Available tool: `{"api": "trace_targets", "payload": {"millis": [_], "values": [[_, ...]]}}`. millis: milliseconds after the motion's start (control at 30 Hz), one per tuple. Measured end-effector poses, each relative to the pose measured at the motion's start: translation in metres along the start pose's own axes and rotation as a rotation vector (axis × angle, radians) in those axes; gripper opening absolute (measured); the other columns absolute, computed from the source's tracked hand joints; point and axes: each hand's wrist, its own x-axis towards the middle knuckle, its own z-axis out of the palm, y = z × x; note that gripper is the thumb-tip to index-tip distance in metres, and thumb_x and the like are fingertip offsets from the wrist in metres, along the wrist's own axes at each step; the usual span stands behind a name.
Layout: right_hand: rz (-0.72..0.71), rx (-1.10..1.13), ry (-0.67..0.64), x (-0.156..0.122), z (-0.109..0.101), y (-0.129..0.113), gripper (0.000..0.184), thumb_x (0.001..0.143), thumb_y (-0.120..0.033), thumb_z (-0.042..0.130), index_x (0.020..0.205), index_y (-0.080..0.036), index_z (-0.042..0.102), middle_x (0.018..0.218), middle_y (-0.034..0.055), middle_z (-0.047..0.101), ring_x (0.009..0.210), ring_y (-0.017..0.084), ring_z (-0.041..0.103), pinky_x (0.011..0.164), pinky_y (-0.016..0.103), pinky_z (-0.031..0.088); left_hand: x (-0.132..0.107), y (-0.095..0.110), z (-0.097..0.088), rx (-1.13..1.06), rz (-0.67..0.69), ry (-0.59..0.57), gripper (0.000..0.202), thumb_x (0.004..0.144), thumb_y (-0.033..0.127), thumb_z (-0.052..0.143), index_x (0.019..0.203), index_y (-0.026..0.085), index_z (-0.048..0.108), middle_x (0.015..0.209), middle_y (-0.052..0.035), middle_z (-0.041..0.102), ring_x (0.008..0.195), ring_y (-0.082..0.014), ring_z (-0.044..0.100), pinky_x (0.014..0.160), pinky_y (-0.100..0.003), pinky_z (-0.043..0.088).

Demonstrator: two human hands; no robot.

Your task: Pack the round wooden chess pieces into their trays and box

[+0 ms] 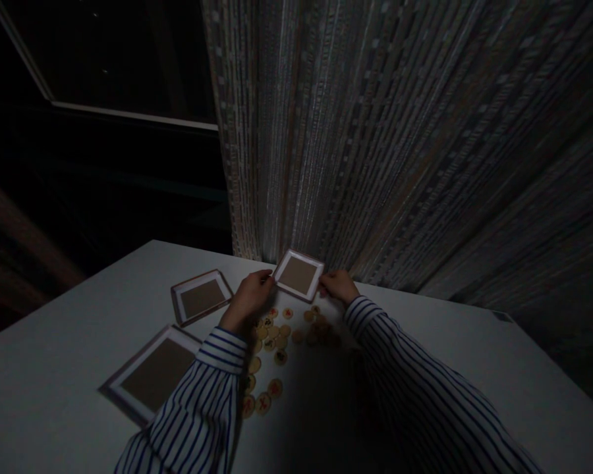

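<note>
Though partly behind the held frame (299, 275), curtain (316, 131)

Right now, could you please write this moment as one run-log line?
left hand, right hand: holding frame | table, left: two other frames | centre: round pieces

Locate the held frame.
In the head view, the frame is just below centre, between the left hand and right hand, beyond the round pieces, near the curtain.

Worktop (518, 378): passage open right of right sleeve (415, 388). Leftward, larger frame (155, 375) and smaller frame (202, 299) obstruct. Discs (273, 332) clutter middle; held frame (297, 275) beyond, curtain (326, 131) behind.
</note>
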Motion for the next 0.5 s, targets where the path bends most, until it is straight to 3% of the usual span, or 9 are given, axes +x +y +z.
{"api": "trace_targets", "payload": {"millis": [200, 500], "values": [[-0.004, 0.159, 0.052, -0.02, -0.01, -0.006, 0.016, 0.073, -0.017, 0.049, 0.062, -0.012, 0.06, 0.068, 0.0053, 0.067, 0.044, 0.006, 0.055, 0.037, 0.015, 0.034, -0.007, 0.014, -0.004, -0.026, 0.029, 0.003, 0.04, 0.081, 0.028, 0.042, 0.112, 0.008, 0.056, 0.111, -0.0131, 0.062, 0.098, -0.0214, 0.059, 0.085, -0.028, 0.043], [-0.017, 0.27, 0.097, -0.052, -0.032, -0.005, 0.015, 0.075, -0.019, 0.051, 0.065, -0.012, 0.059, 0.074, 0.0073, 0.067, 0.045, 0.006, 0.054, 0.037, 0.014, 0.033, -0.031, 0.04, -0.008, -0.035, 0.098, 0.015, 0.038, 0.081, 0.028, 0.043, 0.113, 0.011, 0.055, 0.107, -0.0109, 0.064, 0.097, -0.0211, 0.059, 0.085, -0.029, 0.043]]}}
